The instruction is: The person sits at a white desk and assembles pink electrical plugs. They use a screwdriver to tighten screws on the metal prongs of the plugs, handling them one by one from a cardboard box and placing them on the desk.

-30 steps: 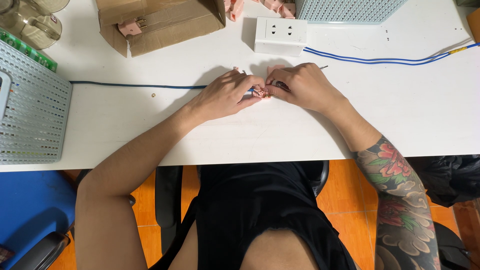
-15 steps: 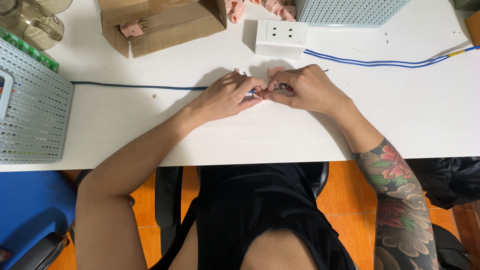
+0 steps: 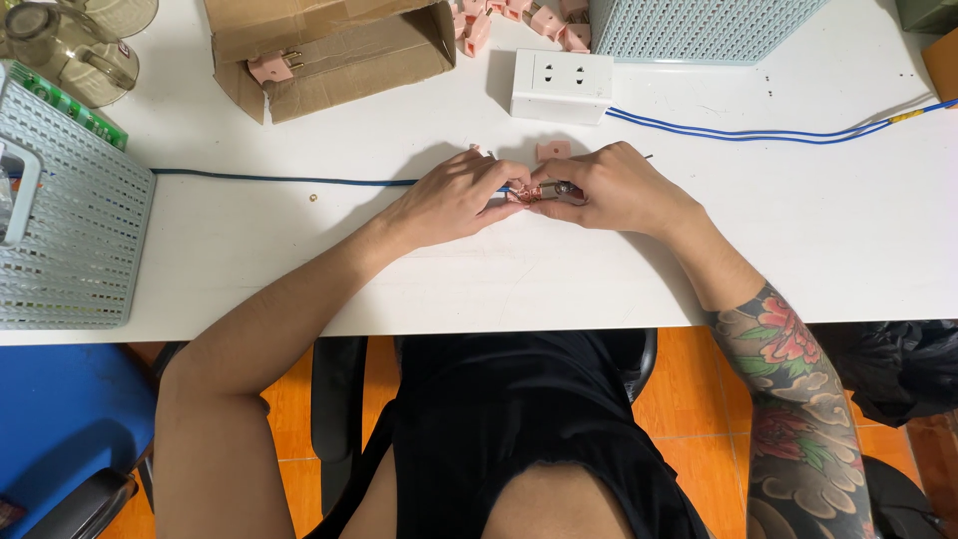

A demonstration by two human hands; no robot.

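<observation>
Left hand and right hand meet fingertip to fingertip on the white table. Both pinch one small pink plug part, likely to steady it. The blue cable trails outward from the left hand. A white socket box sits just beyond the right hand.

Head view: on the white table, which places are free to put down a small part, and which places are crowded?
The white table is bare right of the right hand, below the blue wires. Another bare strip lies between the left hand and the grey basket, below the dark cable. The far edge is crowded: cardboard box, pink plugs, white socket block.
</observation>
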